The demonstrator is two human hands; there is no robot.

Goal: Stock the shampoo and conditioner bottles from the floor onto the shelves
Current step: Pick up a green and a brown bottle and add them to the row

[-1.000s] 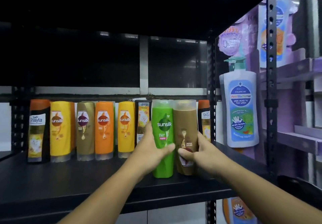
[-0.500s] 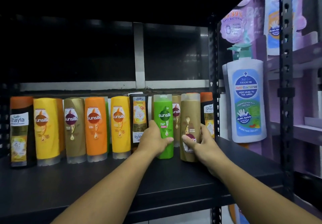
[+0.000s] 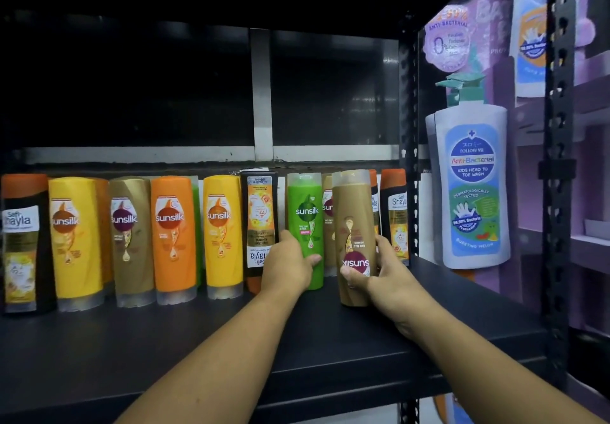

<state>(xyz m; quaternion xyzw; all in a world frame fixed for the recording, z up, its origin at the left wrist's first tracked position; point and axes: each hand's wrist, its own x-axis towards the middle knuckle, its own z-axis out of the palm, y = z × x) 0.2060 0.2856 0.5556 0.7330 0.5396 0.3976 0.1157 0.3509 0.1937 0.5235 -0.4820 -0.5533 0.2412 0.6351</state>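
Observation:
A green Sunsilk bottle point(image 3: 306, 215) stands upright on the black shelf point(image 3: 198, 341), and my left hand point(image 3: 288, 267) grips its lower part. My right hand point(image 3: 379, 275) holds a brown Sunsilk bottle point(image 3: 353, 225) whose label reads upside down; its base rests on the shelf just in front of and right of the green one. A row of bottles stands along the back: a black Safi Shayla bottle point(image 3: 23, 242), a yellow Sunsilk bottle point(image 3: 76, 242), a brown Sunsilk bottle point(image 3: 130, 242), an orange one point(image 3: 173, 238) and another yellow one point(image 3: 222, 235).
A black bottle point(image 3: 260, 219) stands inverted just left of my left hand. More bottles point(image 3: 394, 212) stand behind the held pair by the black upright post point(image 3: 409, 126). A purple display with a large white pump-bottle cutout point(image 3: 472, 186) fills the right side.
Both hands have pushed the green and brown bottles further back on the shelf toward the rear row. The view has moved closer and a little lower.

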